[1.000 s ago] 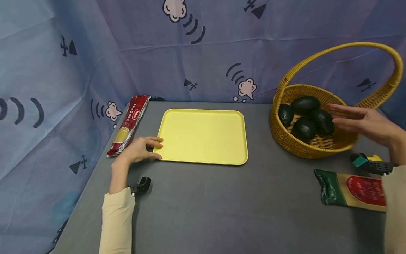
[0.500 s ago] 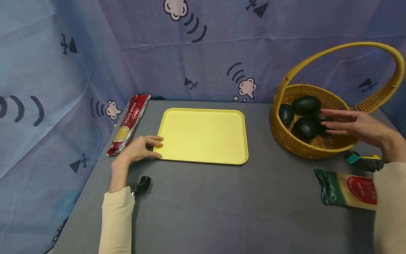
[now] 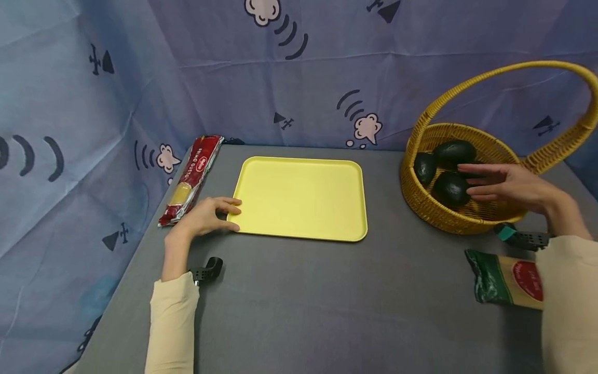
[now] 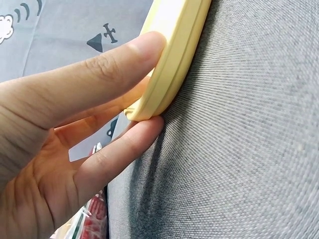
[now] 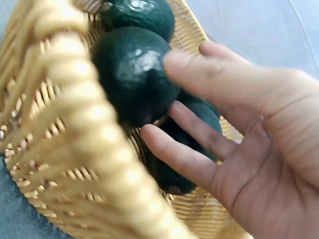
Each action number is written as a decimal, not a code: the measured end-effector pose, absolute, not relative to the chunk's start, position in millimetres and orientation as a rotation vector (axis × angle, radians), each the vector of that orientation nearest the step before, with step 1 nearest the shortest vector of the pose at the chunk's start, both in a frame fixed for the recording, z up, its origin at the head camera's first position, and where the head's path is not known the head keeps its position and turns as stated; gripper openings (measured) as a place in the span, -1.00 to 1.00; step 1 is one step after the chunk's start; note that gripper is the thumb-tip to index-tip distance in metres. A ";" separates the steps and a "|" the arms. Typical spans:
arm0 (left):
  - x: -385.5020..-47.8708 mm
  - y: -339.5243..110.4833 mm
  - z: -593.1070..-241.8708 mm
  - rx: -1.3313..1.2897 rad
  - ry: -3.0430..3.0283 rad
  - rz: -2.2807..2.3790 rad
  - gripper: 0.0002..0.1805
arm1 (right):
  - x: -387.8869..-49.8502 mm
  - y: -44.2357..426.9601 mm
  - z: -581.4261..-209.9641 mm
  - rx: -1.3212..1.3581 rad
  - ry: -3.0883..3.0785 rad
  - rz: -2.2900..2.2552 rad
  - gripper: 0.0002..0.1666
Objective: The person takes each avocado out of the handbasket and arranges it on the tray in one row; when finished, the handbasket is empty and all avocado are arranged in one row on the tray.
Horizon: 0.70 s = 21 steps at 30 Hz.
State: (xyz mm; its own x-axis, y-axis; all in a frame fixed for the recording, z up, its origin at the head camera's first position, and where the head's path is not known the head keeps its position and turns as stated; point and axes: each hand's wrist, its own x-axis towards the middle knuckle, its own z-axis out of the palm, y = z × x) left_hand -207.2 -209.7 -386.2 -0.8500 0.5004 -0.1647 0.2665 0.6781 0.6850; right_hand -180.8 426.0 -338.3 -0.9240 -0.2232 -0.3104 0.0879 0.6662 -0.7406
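My left hand [image 3: 205, 217] holds the near left corner of a flat yellow tray [image 3: 303, 200]. In the left wrist view, the thumb [image 4: 147, 50] lies against the tray's rim [image 4: 174, 64], with fingers at its corner. My right hand [image 3: 518, 187] reaches over a yellow wicker basket [image 3: 434, 215] holding several dark green avocados. Its fingers are extended and apart. In the right wrist view, the thumb tip overlaps the front avocado [image 5: 132, 74]; whether it touches cannot be told. Another avocado [image 5: 139, 17] sits behind, and one [image 5: 174, 172] lies partly hidden below the fingers.
A red pasta pack [image 3: 193, 179] lies left of the tray. In front of the basket is a green and tan pack [image 3: 504, 280], partly covered by my right sleeve. The basket's tall handle [image 3: 504, 75] arches above it. A patterned cloth [image 3: 317, 78] hangs behind the grey table [image 3: 355, 301].
My right hand has moved left and deeper over the avocados, now covering one of them in the head view. My left hand stays at the tray corner; the view has shifted slightly.
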 end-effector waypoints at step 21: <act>-207.2 -210.5 -386.0 0.609 2.559 0.964 -0.50 | -190.2 408.5 -341.0 -0.127 2.351 -1.095 -0.19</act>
